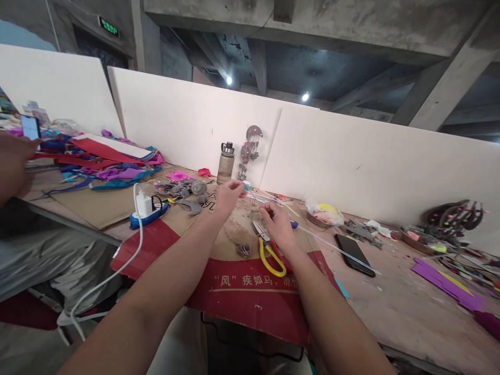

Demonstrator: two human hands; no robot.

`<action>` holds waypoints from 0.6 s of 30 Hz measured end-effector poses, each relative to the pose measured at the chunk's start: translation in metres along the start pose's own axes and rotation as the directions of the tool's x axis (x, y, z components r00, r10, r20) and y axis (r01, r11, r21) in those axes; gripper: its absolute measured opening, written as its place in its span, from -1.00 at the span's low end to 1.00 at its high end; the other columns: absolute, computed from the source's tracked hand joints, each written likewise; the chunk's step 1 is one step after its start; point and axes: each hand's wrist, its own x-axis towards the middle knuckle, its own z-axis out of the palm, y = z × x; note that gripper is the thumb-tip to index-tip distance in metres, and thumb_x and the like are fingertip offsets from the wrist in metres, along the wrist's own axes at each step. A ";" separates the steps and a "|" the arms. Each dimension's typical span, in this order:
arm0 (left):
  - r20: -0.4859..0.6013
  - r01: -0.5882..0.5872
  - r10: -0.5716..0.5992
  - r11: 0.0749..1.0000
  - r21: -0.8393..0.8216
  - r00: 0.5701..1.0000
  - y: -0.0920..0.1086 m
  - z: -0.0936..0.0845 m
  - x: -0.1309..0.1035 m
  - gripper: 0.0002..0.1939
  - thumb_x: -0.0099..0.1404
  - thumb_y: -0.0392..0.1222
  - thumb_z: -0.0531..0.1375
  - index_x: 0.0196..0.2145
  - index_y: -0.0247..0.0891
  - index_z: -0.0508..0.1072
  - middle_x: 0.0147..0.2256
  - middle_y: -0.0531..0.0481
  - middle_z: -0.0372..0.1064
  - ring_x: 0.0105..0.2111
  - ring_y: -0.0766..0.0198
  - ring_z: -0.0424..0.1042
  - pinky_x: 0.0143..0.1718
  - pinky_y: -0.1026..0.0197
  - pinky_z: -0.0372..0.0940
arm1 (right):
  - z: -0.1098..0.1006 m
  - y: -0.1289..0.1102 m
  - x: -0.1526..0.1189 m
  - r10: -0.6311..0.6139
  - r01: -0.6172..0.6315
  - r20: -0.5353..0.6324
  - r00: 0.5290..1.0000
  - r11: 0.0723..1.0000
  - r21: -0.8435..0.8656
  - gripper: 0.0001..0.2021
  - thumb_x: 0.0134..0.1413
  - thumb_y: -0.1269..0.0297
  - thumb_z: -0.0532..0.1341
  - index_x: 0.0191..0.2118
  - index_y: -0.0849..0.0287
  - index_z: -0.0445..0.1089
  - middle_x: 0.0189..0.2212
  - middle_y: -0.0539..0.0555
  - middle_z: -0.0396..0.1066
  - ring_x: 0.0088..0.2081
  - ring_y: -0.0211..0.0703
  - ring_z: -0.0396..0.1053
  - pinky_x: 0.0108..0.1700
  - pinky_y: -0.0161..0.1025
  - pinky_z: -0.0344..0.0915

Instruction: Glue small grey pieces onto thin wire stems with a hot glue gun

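Note:
Above the cardboard sheet, my left hand [230, 197] is closed in a pinch beside a small white and teal piece [246, 186]. Lower and to the right, my right hand [276, 221] has its fingers pressed together around the end of a thin dark strand, which runs up toward the small piece. Scissors with yellow handles [270, 263] lie just below my right hand, next to a red-handled tool partly hidden by my wrist. A small coil of grey cord [244, 250] rests on the cardboard [222, 245] between my forearms.
A bottle [225, 164] and a grey hanging ornament [253, 146] stand by the white partition. Left are a blue power strip [148, 215] with a white cable, grey pieces, colourful fabric [105, 156] and another person's hand [15, 161]. A black phone [354, 254] and a bowl [322, 219] are right.

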 end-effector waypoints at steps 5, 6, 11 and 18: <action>-0.308 -0.080 -0.005 0.962 -0.261 0.951 0.008 -0.025 0.021 -0.78 -0.03 -0.17 0.30 -0.41 -0.32 0.42 -0.52 0.06 0.40 -0.54 0.39 0.40 -0.47 0.33 0.31 | -0.008 -0.012 0.001 -0.075 0.050 0.199 0.977 0.991 0.128 -0.70 0.19 0.09 0.04 -0.30 0.17 0.42 -0.38 0.02 0.43 -0.31 -0.21 0.32 -0.22 -0.30 0.21; -0.318 -0.066 -0.028 0.957 -0.281 0.948 0.008 -0.028 0.022 -0.78 -0.03 -0.17 0.30 -0.40 -0.31 0.42 -0.52 0.05 0.40 -0.55 0.40 0.40 -0.49 0.34 0.29 | -0.013 -0.010 0.002 -0.075 0.045 0.225 0.972 0.989 0.138 -0.65 0.21 0.05 0.01 -0.30 0.17 0.43 -0.35 0.03 0.45 -0.28 -0.21 0.35 -0.19 -0.29 0.22; -0.241 -0.001 -0.059 0.970 -0.244 0.969 0.005 -0.020 0.014 -0.77 -0.02 -0.16 0.30 -0.39 -0.31 0.44 -0.52 0.04 0.39 -0.54 0.39 0.40 -0.55 0.36 0.21 | -0.036 0.032 0.015 0.235 -0.249 -0.089 0.968 0.947 -0.203 -0.59 0.24 0.07 -0.08 -0.23 0.19 0.43 -0.29 0.13 0.48 -0.24 -0.13 0.41 -0.15 -0.23 0.27; -0.082 0.040 -0.057 0.978 -0.203 0.995 0.002 0.000 0.001 -0.75 -0.03 -0.11 0.32 -0.42 -0.31 0.45 -0.45 0.01 0.42 -0.50 0.39 0.40 -0.49 0.33 0.24 | -0.027 0.090 0.003 0.445 -0.383 -0.039 0.894 0.719 -0.580 -0.70 0.02 0.16 0.22 -0.25 0.32 0.48 -0.26 0.34 0.49 -0.10 0.11 0.43 -0.05 -0.11 0.29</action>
